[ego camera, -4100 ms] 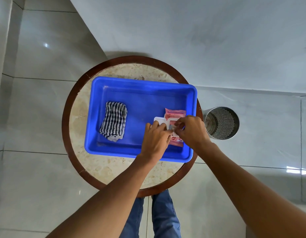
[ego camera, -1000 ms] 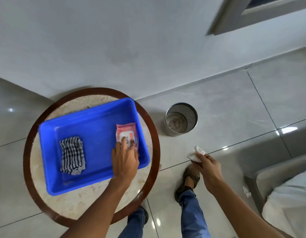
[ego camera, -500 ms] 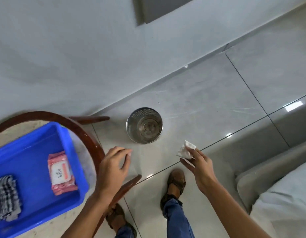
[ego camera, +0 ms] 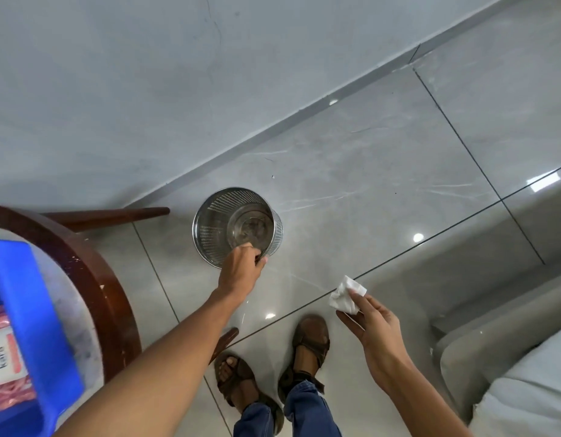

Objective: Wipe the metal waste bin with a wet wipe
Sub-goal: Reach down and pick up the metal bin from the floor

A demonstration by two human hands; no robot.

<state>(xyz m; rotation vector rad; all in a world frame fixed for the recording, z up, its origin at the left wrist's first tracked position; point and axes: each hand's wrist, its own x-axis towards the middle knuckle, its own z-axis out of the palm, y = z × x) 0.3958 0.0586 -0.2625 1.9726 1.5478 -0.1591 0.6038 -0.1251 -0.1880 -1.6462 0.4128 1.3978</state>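
The round perforated metal waste bin (ego camera: pixel 228 225) stands on the grey tiled floor close to the wall. My left hand (ego camera: pixel 241 269) reaches down to it and its fingers are closed over the bin's near rim. My right hand (ego camera: pixel 372 323) is off to the right, above the floor and away from the bin, pinching a crumpled white wet wipe (ego camera: pixel 345 294) between thumb and fingers. The pink pack of wet wipes (ego camera: pixel 4 361) lies in the blue tub at the left edge.
A round wooden-rimmed table (ego camera: pixel 99 288) with a blue tub (ego camera: pixel 36 326) is at the left, and its legs reach toward the bin. My sandalled feet (ego camera: pixel 307 345) stand just below the hands. A grey sofa edge (ego camera: pixel 493 351) fills the lower right.
My left hand has left the table side and closed on the bin's rim. The view has swung right and down, so the bin is nearer the centre. The right hand still holds the wipe.
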